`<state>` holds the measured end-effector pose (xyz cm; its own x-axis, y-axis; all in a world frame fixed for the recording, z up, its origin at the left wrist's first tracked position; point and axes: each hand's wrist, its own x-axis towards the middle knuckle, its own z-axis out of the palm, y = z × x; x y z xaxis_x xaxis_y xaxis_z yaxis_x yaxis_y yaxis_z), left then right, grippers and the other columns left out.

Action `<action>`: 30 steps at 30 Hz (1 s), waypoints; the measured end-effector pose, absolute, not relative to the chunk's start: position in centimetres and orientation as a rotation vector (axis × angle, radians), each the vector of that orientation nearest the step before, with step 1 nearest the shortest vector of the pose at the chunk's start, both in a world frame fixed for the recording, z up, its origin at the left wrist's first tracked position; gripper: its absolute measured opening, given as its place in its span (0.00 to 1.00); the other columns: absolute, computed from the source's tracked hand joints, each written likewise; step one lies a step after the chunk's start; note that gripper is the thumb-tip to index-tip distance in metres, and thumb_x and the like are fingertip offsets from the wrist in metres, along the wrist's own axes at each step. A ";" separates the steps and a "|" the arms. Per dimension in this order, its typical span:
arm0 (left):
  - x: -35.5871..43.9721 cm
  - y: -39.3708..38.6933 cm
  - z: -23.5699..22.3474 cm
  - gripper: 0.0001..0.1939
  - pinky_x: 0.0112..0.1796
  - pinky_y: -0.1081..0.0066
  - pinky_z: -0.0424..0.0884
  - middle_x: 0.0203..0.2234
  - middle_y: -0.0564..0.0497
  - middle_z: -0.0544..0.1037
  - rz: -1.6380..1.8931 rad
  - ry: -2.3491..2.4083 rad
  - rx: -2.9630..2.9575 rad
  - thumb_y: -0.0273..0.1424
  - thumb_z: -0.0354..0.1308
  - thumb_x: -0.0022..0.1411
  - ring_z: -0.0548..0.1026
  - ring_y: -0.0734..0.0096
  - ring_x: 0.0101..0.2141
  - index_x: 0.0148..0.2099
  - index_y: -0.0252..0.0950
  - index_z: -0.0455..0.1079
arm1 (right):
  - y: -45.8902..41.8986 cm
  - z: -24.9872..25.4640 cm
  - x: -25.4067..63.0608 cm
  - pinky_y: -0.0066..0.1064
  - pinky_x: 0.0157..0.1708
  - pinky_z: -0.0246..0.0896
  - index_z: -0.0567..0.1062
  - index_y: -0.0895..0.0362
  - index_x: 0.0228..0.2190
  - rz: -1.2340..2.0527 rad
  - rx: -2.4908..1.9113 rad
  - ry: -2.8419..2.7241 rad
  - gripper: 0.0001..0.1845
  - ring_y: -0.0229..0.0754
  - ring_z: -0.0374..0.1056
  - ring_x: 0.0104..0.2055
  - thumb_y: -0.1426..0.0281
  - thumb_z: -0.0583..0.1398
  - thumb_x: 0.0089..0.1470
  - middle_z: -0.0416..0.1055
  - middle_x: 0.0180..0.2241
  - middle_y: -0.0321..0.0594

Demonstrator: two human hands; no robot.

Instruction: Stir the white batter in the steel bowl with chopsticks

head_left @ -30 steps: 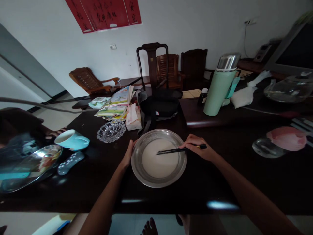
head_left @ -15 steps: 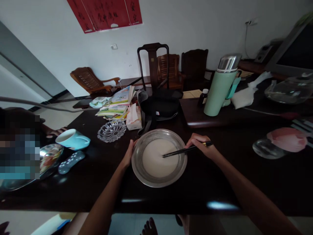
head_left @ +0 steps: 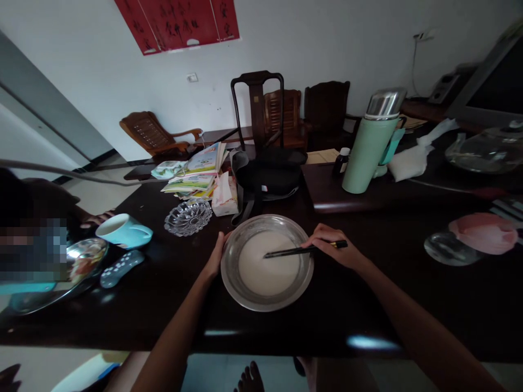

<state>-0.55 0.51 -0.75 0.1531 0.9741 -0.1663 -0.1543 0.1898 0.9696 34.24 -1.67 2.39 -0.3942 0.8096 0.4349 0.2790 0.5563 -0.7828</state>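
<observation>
Upper left: red poster (head_left: 180,26), top cropped | left edge: person (head_left: 53,201), partly pixelated | upper right: screen (head_left: 500,81), cut off | centre: left hand (head_left: 214,258), fingers perhaps behind bowl (head_left: 267,304)

Black bag (head_left: 273,177), on desk (head_left: 347,310). Left of bag: tissue pack (head_left: 225,200), just beside; stacked booklets (head_left: 201,167); cut-glass dish (head_left: 188,218); light-blue mug (head_left: 125,233), farther out. Right of bag: white-capped bottle (head_left: 340,163); green thermos (head_left: 368,155); glass teapot (head_left: 484,153), farther out. Behind bag: dark wooden chair (head_left: 257,109).
</observation>
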 end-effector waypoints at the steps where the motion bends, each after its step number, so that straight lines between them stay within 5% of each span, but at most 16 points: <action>1: -0.6 0.5 -0.8 0.41 0.59 0.57 0.60 0.49 0.44 0.80 1.055 1.070 1.014 0.64 0.54 0.51 0.66 0.45 0.59 0.52 0.36 0.75 | -1.6 2.4 34.3 0.34 0.37 0.64 0.82 0.54 0.32 0.759 -0.904 -1.913 0.18 0.41 0.71 0.34 0.61 0.55 0.64 0.77 0.31 0.41; 16: -0.6 0.5 -0.7 0.40 0.58 0.56 0.62 0.49 0.43 0.80 1.030 1.085 1.041 0.63 0.51 0.55 0.69 0.45 0.57 0.55 0.37 0.73 | -1.6 2.6 34.5 0.35 0.35 0.65 0.80 0.54 0.29 0.794 -0.841 -1.845 0.22 0.42 0.71 0.31 0.58 0.52 0.65 0.77 0.25 0.40; 30: -0.6 0.4 -0.6 0.41 0.58 0.55 0.62 0.49 0.42 0.80 1.034 1.096 1.011 0.64 0.52 0.53 0.67 0.44 0.59 0.54 0.35 0.74 | -1.7 2.9 34.3 0.34 0.35 0.65 0.82 0.54 0.30 0.795 -0.830 -1.974 0.21 0.41 0.71 0.33 0.58 0.54 0.64 0.78 0.30 0.42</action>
